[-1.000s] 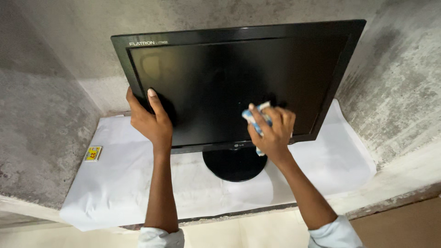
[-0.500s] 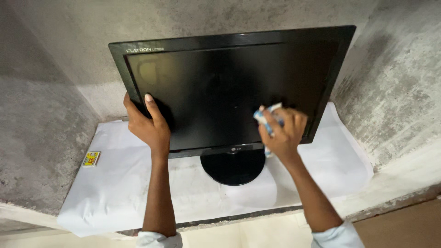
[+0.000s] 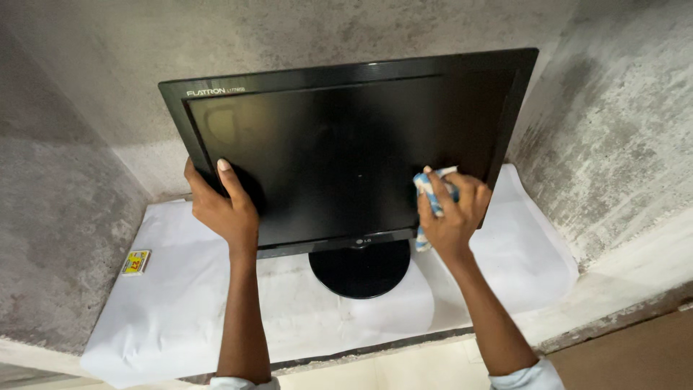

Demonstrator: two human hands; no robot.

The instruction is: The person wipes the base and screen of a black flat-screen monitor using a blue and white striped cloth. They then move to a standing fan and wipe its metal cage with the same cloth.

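Item: flat black monitor [image 3: 346, 144], unlit, on a round black base [image 3: 359, 269]. It stands in a rough concrete alcove [image 3: 606, 123], far side close to the back wall, screen tilted up towards the viewer.

Underlay: white paper sheet [image 3: 180, 289] covering the alcove ledge; the base rests on it, probably to keep the stand off the bare concrete.

Left hand [image 3: 220, 206]: closed around the monitor's lower left edge, thumb lying on the glass and fingers behind the frame. The grip appears to brace the panel so that it does not rock.

Right hand [image 3: 451, 213]: closed on a crumpled blue-and-white cloth [image 3: 427, 195], pressing it against the screen near the lower right corner.

Sundry: small yellow label [image 3: 136, 261], flat on the concrete just left of the sheet, well apart from both hands.
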